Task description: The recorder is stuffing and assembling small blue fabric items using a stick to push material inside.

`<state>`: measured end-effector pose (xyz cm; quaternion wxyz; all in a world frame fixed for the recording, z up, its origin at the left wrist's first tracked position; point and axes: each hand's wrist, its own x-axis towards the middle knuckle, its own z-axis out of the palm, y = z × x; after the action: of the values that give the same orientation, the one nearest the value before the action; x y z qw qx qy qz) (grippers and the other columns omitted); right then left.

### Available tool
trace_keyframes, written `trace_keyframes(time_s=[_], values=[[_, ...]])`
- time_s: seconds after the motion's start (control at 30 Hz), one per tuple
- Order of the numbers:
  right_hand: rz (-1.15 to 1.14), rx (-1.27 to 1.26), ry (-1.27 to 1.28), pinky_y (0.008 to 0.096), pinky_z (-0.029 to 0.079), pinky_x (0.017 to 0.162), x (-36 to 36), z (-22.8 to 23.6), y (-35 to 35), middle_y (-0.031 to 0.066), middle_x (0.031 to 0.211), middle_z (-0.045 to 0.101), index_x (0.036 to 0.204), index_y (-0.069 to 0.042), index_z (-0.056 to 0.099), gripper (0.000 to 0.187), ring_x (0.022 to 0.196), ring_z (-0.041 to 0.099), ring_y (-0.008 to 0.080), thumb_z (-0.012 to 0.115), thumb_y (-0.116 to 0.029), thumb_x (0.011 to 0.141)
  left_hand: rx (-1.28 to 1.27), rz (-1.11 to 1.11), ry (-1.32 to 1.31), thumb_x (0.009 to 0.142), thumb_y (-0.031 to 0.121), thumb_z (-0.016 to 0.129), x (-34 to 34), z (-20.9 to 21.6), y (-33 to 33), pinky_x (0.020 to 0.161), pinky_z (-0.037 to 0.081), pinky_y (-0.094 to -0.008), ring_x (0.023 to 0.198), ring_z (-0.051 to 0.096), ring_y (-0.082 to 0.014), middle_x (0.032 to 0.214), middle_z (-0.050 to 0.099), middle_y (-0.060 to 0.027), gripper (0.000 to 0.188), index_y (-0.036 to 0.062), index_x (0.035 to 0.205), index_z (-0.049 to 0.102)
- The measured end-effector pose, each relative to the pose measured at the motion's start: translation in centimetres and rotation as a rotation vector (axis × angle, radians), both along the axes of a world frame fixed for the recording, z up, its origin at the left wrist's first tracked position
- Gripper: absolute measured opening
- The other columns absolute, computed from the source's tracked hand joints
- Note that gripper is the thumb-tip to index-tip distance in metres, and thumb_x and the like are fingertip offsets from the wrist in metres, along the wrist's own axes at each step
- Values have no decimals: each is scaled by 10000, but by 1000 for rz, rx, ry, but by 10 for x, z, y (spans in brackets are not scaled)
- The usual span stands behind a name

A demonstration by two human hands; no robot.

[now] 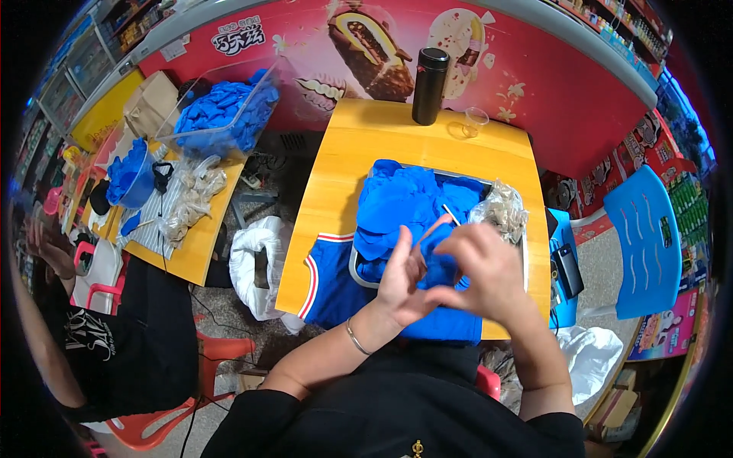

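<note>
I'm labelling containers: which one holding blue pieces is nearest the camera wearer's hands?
The silver-rimmed tray, just below the left hand and right hand; the clear bin and blue bowl stand well off to the left.

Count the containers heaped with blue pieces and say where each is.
3: the tray on the middle table, the bowl on the left table, and the clear bin at that table's far end. Others may be hidden.

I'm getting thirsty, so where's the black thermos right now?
In the head view, the black thermos stands at the far edge of your table, just left of the clear cup.
</note>
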<state>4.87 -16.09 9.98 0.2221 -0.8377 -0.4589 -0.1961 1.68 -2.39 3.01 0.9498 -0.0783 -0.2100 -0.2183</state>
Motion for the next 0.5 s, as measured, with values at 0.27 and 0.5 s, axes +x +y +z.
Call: trace_keyframes(time_s=[0.27, 0.5], values=[[20, 388, 629, 316, 482, 672, 16, 4, -9, 87, 844, 586, 924, -63, 565, 313, 780, 602, 247, 741, -205, 708, 172, 157, 117, 874, 688, 156, 5, -8, 0, 1112, 139, -427, 1324, 280, -245, 1430, 327, -102, 821, 89, 1429, 234], [84, 63, 421, 259, 459, 603, 47, -3, -9, 66, 715, 578, 873, -63, 506, 278, 679, 591, 166, 716, -216, 774, 198, 181, 301, 854, 706, 129, 4, 7, -1, 1136, 97, -400, 1378, 150, -248, 1511, 120, -107, 873, 77, 1454, 47]])
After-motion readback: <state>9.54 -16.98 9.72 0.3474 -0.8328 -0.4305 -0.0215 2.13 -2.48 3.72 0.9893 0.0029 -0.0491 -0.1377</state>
